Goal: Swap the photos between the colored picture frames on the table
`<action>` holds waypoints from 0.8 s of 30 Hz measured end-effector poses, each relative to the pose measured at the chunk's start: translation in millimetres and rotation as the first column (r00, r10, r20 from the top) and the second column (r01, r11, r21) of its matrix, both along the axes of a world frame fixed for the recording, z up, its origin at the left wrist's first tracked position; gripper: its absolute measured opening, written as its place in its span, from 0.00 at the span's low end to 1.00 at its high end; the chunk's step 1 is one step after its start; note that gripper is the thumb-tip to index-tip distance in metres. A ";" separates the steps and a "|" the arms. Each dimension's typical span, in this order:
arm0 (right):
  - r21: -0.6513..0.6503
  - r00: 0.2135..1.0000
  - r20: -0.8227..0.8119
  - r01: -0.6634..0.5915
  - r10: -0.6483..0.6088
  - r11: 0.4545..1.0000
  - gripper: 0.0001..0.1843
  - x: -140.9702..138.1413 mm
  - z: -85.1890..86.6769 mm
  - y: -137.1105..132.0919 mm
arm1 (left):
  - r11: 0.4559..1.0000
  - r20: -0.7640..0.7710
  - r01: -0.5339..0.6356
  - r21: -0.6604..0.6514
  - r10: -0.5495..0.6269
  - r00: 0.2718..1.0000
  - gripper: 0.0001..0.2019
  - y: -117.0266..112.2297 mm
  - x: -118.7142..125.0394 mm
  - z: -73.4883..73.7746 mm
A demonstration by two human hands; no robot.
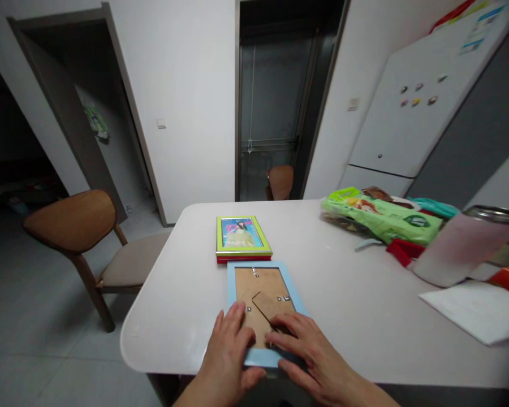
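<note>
A light-blue picture frame (232, 282) lies face down at the near edge of the table, its brown backing board (261, 282) and small metal clips showing. My left hand (229, 353) holds the frame's lower left side, fingers over the board and thumb by the bottom edge. On the lower right, my right hand (307, 353) grips the frame with bent fingers pressed on the backing near its bottom; the thumb is at the lower edge. Whatever lies under those fingertips is hidden. Just beyond, a yellow-green picture frame (264, 240) with a figure in a pale dress rests on a red frame (244, 260).
On the white table (173, 305), a green plastic package (390, 215), a pink tumbler (462, 246) and a white sheet (483, 308) stand or lie at the right. A wooden chair (76, 220) is at the left. Behind are a fridge (390, 118) and a dark doorway (275, 102).
</note>
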State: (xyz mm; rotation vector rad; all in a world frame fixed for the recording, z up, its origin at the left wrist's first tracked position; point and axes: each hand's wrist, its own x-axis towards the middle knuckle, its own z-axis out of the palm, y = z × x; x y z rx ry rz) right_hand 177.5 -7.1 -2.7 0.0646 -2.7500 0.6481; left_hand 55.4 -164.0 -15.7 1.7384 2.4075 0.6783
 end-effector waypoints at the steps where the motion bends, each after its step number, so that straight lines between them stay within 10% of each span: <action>1: -0.066 0.998 -0.040 0.051 -0.054 0.997 0.18 1.3 -2.5 4.3 | 1.000 -0.018 0.014 -0.010 -0.014 1.000 0.18 2.3 3.7 0.2; 4: -0.356 0.931 -0.100 0.296 -0.351 0.886 0.19 8.6 -9.5 24.1 | 0.998 0.007 0.064 0.013 -0.064 0.998 0.15 7.3 10.5 1.9; 8: -0.795 0.726 0.050 0.444 -0.686 0.412 0.24 22.3 -14.5 40.5 | 0.973 0.130 0.083 0.217 -0.113 0.985 0.12 9.9 12.1 12.7; 11: -0.960 0.786 0.182 0.272 -0.591 0.065 0.26 19.7 -15.4 22.9 | 0.897 0.347 -0.023 0.441 -0.146 0.926 0.07 18.9 22.9 22.1; 15: -0.962 0.932 0.102 0.004 -0.348 -0.271 0.24 -2.5 -11.0 -11.2 | 0.766 0.658 -0.210 0.607 -0.336 0.674 0.12 41.8 50.9 29.4; 19: -0.918 0.875 0.066 -0.136 -0.480 -0.374 0.19 -6.2 1.2 -11.1 | 0.730 0.753 -0.268 0.628 -0.484 0.446 0.13 62.6 67.6 41.2; 24: -0.901 0.890 0.044 -0.161 -0.453 -0.404 0.13 8.6 13.0 3.9 | 0.727 0.738 -0.220 0.651 -0.537 0.410 0.13 83.3 79.2 48.3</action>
